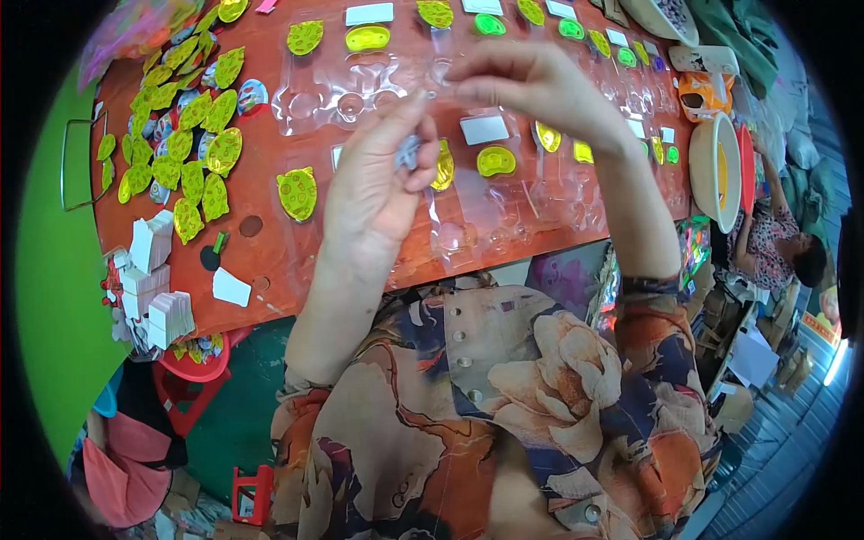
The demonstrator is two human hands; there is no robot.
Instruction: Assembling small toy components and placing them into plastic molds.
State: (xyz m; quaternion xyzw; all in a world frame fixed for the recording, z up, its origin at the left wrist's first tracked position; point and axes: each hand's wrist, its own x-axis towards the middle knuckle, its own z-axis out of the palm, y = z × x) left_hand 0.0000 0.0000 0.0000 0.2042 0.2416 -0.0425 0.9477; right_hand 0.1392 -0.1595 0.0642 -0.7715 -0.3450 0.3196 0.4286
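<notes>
My left hand (382,171) is curled over the red table with several small grey pieces (409,153) in its fingers. A tiny pale piece (431,94) sits at its thumb and index tips. Just to the right, my right hand (540,90) has its thumb and forefinger bent together in a pinch; whatever is between them is too small to make out. Below both hands lie clear plastic blister trays (468,202). Their hollows hold yellow patterned leaf-shaped pieces (297,193), bright yellow oval pieces (496,162), green ovals (490,24) and white cards (484,130).
A loose pile of yellow leaf-shaped pieces (180,148) covers the table's left side. Stacks of white cards (144,270) stand at the near left corner. Along the right edge are a white basin (715,171) and an orange bag (705,95). Another person (774,238) sits at the far right.
</notes>
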